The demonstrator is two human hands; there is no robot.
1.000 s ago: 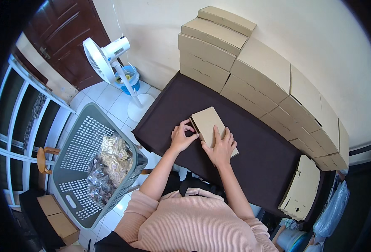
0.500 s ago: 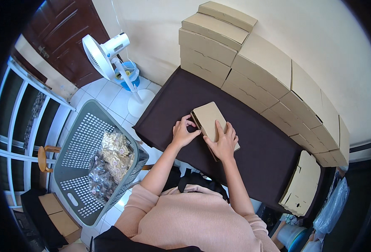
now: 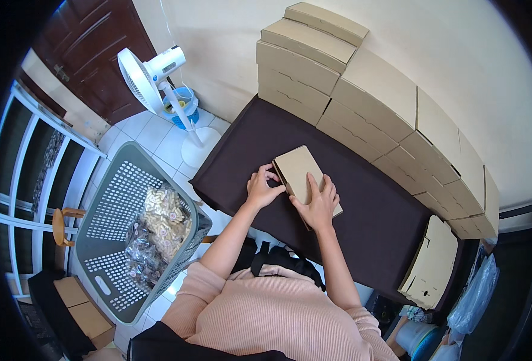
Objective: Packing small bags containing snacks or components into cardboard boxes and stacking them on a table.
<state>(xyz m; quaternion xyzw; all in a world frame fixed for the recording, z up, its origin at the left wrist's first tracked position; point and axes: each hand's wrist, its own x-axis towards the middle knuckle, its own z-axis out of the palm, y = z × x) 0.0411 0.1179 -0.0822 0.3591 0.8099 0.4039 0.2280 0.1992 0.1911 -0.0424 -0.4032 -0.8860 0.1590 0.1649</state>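
Observation:
A small brown cardboard box [image 3: 296,165] lies at an angle on the dark cloth-covered table [image 3: 362,228], with a dark gap along its left edge. My left hand [image 3: 260,189] grips that edge with bent fingertips, thumb low near the side. My right hand [image 3: 317,201] holds the box from above, fingers on the top panel and thumb toward the left edge. What is inside the box is hidden.
Stacked cardboard boxes [image 3: 368,132] line the wall. Flat cardboard pieces [image 3: 428,262] lie on the table's right end. A green perforated basket [image 3: 100,222] with bagged items stands left, near a white fan [image 3: 157,84], wooden stool [image 3: 61,225] and door [image 3: 91,54].
Compared with a second ago, the box and both hands sit slightly farther from my body. Over the last half second they have barely moved.

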